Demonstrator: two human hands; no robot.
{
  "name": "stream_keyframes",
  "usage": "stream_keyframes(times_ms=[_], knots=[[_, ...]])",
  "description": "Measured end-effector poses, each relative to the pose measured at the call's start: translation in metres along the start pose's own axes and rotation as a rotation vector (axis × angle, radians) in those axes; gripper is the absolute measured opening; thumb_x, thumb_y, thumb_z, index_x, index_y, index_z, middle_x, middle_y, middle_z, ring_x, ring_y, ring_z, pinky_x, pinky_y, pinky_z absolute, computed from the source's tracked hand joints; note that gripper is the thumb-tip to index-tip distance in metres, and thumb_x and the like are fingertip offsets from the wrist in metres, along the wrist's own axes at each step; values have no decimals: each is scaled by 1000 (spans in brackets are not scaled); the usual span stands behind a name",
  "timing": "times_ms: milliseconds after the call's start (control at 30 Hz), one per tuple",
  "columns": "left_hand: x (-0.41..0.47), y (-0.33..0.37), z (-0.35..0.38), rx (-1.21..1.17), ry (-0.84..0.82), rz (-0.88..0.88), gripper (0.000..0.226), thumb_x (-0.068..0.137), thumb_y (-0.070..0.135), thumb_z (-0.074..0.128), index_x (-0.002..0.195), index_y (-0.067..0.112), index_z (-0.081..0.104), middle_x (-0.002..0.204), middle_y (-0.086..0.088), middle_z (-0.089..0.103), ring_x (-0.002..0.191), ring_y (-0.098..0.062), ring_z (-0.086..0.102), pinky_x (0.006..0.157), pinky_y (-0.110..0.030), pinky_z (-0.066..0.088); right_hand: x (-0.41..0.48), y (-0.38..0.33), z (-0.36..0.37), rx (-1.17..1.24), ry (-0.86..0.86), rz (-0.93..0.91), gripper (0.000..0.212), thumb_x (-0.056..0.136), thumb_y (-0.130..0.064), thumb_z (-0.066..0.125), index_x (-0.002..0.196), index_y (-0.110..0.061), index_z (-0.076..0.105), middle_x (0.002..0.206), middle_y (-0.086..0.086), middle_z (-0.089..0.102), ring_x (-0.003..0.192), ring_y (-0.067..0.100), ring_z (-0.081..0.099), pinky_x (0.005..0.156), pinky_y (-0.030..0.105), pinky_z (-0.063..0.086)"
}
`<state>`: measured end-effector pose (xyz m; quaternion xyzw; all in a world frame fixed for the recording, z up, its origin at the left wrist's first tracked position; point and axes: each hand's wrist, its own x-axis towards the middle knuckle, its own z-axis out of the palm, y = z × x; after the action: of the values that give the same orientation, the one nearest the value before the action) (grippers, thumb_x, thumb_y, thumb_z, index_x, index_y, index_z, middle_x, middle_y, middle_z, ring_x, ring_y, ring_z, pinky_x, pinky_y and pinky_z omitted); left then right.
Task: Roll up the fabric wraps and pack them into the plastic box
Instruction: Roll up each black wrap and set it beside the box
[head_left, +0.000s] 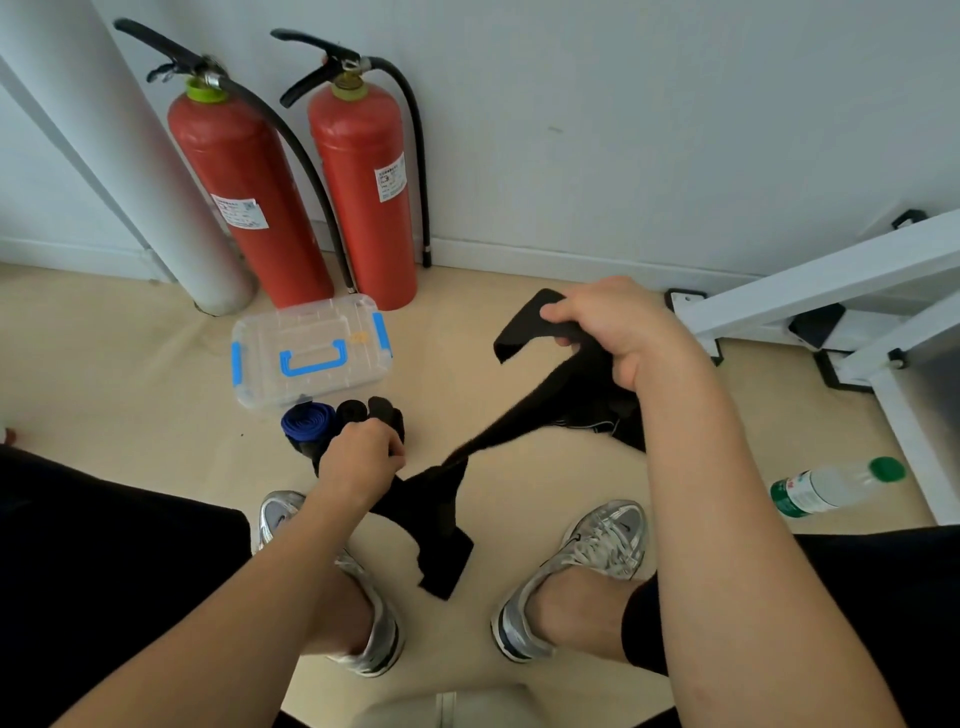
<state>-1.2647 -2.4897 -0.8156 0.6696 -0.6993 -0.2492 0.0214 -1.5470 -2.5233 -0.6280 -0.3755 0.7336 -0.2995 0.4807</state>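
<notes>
A long black fabric wrap (524, 415) stretches in the air between both hands above the floor. My right hand (618, 327) grips its upper end, with a loose flap hanging to the left. My left hand (361, 460) is closed on the lower part, and a tail (441, 545) dangles between my shoes. A clear plastic box (311, 351) with blue latches and handle lies closed on the floor. In front of it sit a rolled blue wrap (306, 423) and rolled black wraps (363, 410). More black fabric (618, 421) lies behind my right forearm.
Two red fire extinguishers (363, 182) stand against the wall behind the box, beside a white pipe (156, 171). A white metal frame (831, 296) fills the right side. A plastic bottle (836, 486) with a green cap lies on the floor at right.
</notes>
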Motion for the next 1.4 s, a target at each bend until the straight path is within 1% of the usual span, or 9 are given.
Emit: stream_keyframes(times_ms=[167,333,500,833,1033,1133,1200,1300,1400], knots=[[-10,-1,12,345,-42,121,10,102,14,64,103,13,74,111,-5,65,92,-30,69,80,-44,61,-13,-13,4,-3,43,-160,23,97,-10,74,117,-19,82,93,3,84,88,24,81,80,37,66],[-19,-4,25,600,-140,287,20,96,12,73,114,14,65,117,-5,57,88,-26,68,66,-34,49,-21,-20,14,-92,84,-232,17,98,-13,73,94,-28,79,92,2,82,87,23,81,78,36,66],[-20,0,28,648,-96,338,23,98,10,69,119,13,62,120,-5,55,88,-25,67,63,-35,44,-28,-25,5,-127,83,-249,27,100,-17,74,125,-20,79,104,2,81,94,22,79,73,30,61],[-22,-12,35,682,-98,304,20,99,8,68,117,12,62,121,-8,55,87,-28,71,61,-37,46,-43,-42,16,-251,48,-342,21,97,-13,69,108,-27,80,91,2,80,85,23,79,79,41,68],[-7,-4,21,-211,-98,72,6,101,19,73,98,20,78,100,4,77,95,-16,71,92,-39,60,-19,-4,38,-256,-201,-100,9,79,-19,67,85,-11,66,84,7,66,81,24,62,75,40,46],[-9,14,11,-776,-263,-81,4,102,12,74,104,10,71,109,-19,78,107,-36,75,103,-51,60,-2,35,54,-135,-194,75,21,63,-17,60,82,-16,51,90,10,53,85,28,55,76,42,42],[-9,20,7,-1082,-398,-210,19,102,1,70,117,10,63,126,-32,70,117,-46,72,107,-58,57,8,65,61,-150,-172,119,11,77,-14,58,82,-13,49,86,7,52,79,25,53,67,36,42],[-7,22,1,-1224,-531,-238,58,93,-19,67,136,18,56,138,-21,60,119,-36,70,90,-43,65,21,101,70,-245,-153,87,12,90,-24,64,97,-18,56,90,-3,53,84,20,51,73,35,41],[-3,25,-6,-1292,-453,-245,84,88,-23,70,149,29,44,143,-14,53,126,-36,66,91,-45,65,28,126,73,-520,-252,21,109,64,-71,87,157,-41,38,145,-4,54,133,24,52,101,44,47]])
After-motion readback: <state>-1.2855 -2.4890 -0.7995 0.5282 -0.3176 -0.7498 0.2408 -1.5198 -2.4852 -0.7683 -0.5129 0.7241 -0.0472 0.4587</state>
